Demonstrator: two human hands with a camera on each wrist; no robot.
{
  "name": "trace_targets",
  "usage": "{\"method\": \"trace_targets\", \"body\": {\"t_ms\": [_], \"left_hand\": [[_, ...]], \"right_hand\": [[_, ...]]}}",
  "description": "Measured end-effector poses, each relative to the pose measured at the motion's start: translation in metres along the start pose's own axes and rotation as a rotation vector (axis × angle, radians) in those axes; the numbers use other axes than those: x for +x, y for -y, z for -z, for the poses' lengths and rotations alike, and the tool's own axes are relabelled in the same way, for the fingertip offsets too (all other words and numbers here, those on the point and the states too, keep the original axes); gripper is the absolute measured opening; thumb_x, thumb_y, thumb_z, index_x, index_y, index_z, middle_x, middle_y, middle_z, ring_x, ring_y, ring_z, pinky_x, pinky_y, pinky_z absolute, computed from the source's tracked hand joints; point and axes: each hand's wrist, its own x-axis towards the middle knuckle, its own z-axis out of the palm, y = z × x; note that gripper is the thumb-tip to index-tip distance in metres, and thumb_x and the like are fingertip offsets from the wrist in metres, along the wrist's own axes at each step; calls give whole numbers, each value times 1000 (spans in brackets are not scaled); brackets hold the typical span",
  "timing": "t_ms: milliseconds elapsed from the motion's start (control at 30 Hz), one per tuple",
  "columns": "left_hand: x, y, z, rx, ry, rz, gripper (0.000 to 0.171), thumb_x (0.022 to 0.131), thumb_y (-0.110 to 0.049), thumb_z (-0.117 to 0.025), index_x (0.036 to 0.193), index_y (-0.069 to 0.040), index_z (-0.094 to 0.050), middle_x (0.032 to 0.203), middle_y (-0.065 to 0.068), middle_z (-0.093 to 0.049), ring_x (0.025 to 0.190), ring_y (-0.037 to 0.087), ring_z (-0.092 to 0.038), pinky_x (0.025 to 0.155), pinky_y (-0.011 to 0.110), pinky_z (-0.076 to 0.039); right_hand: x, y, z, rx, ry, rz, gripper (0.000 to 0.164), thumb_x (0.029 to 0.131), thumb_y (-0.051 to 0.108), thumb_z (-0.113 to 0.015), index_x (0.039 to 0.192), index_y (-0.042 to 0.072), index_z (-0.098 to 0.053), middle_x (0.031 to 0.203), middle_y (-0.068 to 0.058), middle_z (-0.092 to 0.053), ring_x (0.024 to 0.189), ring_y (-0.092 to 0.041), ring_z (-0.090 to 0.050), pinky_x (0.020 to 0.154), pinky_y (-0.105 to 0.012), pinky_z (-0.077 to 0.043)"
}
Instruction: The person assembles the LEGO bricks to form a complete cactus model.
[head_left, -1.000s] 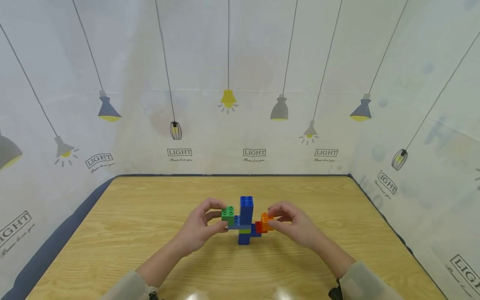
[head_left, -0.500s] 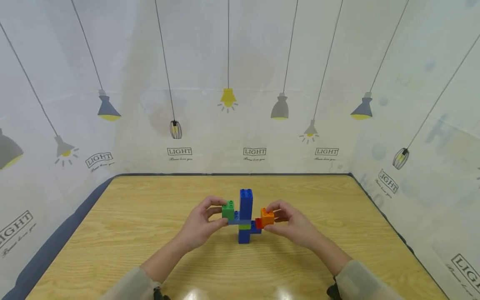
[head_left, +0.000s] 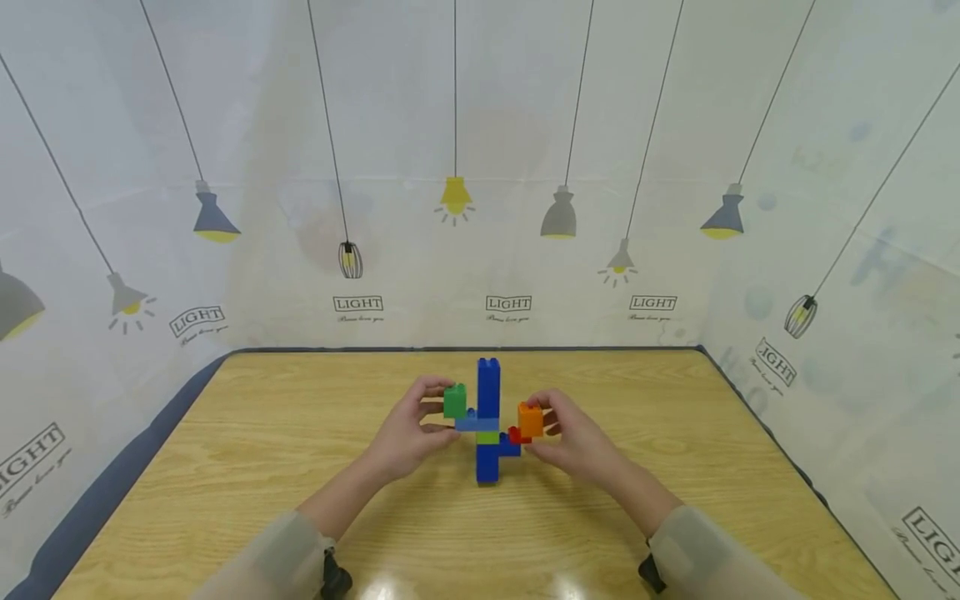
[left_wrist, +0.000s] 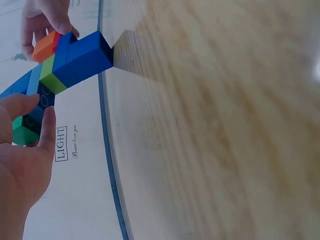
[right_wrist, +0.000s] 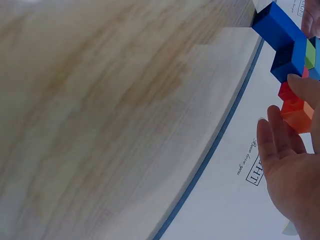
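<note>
A toy-brick figure [head_left: 487, 387] stands between both hands in the head view. It has a blue column with a lime-green brick [head_left: 487, 437] in its middle. A light-blue brick [head_left: 472, 424] juts left and bears a green brick [head_left: 454, 402]. On the right, a blue brick, a red brick [head_left: 517, 436] and an orange brick [head_left: 530, 419] step outward. My left hand [head_left: 408, 433] holds the left arm at the green brick, thumb under the light-blue one. My right hand [head_left: 576, 442] holds the right arm by the orange brick, thumb low near the red brick.
The wooden table [head_left: 300, 383] spreads under the figure, with a dark blue edge strip [head_left: 420, 348] along its back. Behind it hangs a pale wall covering [head_left: 405, 125] printed with lamps. A dark wrist device [head_left: 335, 575] sits at the left cuff.
The column's top has risen in the head view, and its studs show less as the figure tilts away from me. Both hands have moved up with it, still holding its arms.
</note>
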Motion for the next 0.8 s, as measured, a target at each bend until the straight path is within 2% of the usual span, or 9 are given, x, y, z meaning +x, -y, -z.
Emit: {"method": "trace_targets", "body": {"t_ms": [200, 500, 667, 800], "left_hand": [[9, 6, 1, 25, -28, 33, 73, 94, 8, -80, 156, -16, -49, 150, 17, -53, 129, 32, -67, 103, 39, -64], [19, 13, 5, 70, -38, 69, 71, 95, 3, -82, 155, -18, -51, 150, 19, -56, 123, 30, -68, 99, 43, -65], [23, 16, 5, 68, -53, 98, 71, 94, 2, -83, 155, -18, -52, 152, 18, -55, 126, 34, -67, 95, 41, -66], [25, 17, 5, 54, -61, 113, 72, 92, 5, -83, 155, -13, -53, 156, 17, -52, 130, 38, -66, 90, 39, -68]], "right_hand": [[8, 1, -2, -3, 0, -69, 57, 95, 4, -84, 143, 13, -55, 140, -8, -65, 114, -22, -66, 106, -49, -61], [16, -1, -2, 9, 37, -97, 57, 97, 6, -83, 145, 12, -54, 137, -8, -66, 116, -24, -66, 107, -51, -61], [20, -5, -3, 8, 49, -110, 56, 98, 7, -82, 146, 14, -53, 136, -9, -66, 114, -23, -67, 105, -48, -63], [22, -7, -3, 13, 62, -127, 57, 98, 8, -82, 147, 14, -53, 136, -10, -65, 114, -25, -67, 103, -45, -63]]}}
